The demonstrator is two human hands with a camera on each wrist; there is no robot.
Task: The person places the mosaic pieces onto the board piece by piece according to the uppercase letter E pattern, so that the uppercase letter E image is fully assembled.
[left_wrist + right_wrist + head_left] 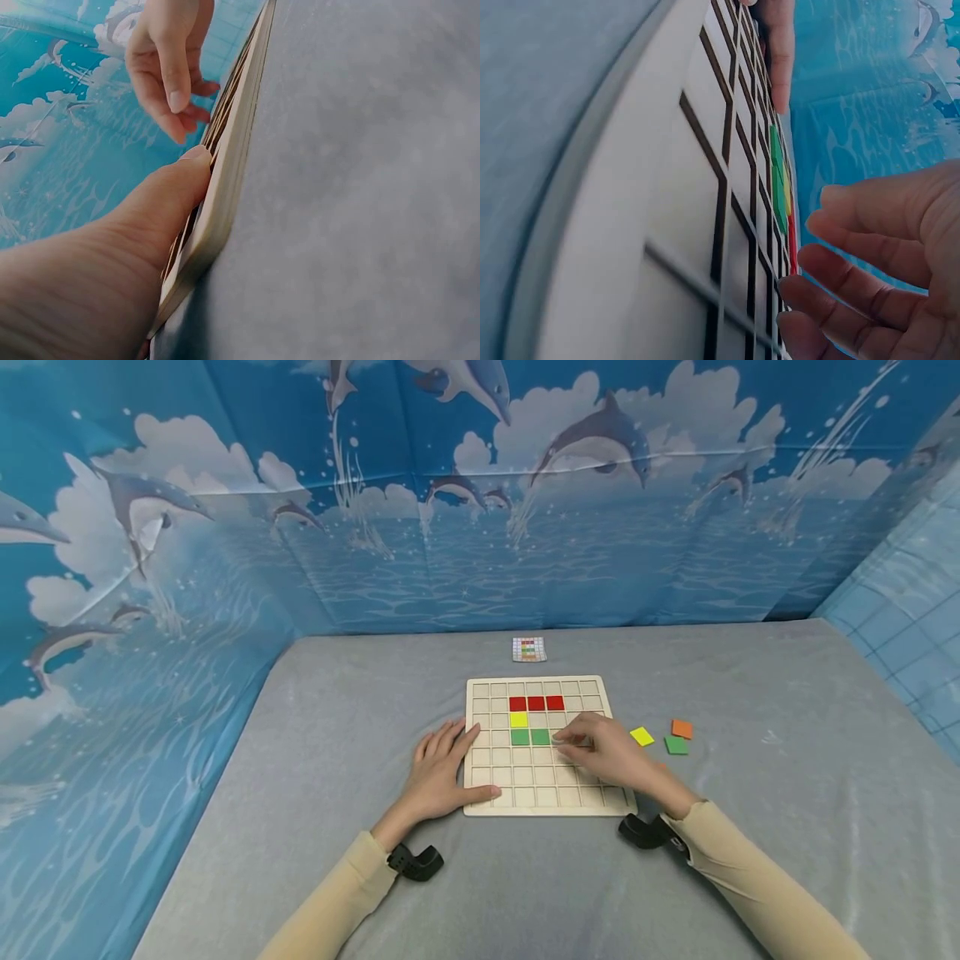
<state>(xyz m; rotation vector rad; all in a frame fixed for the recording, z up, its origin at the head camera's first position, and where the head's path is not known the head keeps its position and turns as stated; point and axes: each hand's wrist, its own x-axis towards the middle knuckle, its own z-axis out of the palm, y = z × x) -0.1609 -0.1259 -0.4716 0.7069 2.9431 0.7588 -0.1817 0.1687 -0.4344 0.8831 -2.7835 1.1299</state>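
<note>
A wooden grid board (534,797) lies on the grey cloth. Set in its squares are three red tiles (536,703) in a row, a yellow tile (518,719) below the leftmost, and two green tiles (540,737) under that. My left hand (437,778) rests spread at the board's left edge, its thumb (169,191) on the rim. Over the board, just right of the green tiles, hovers my right hand (603,750). Its fingers (855,285) are loosely bent, and no tile shows between them in the right wrist view.
To the right of the board lie a loose yellow tile (642,737), an orange tile (682,728) and a green tile (677,745). Behind the board is a small pattern card (529,649). A dolphin-print curtain (465,568) hangs along the table's back.
</note>
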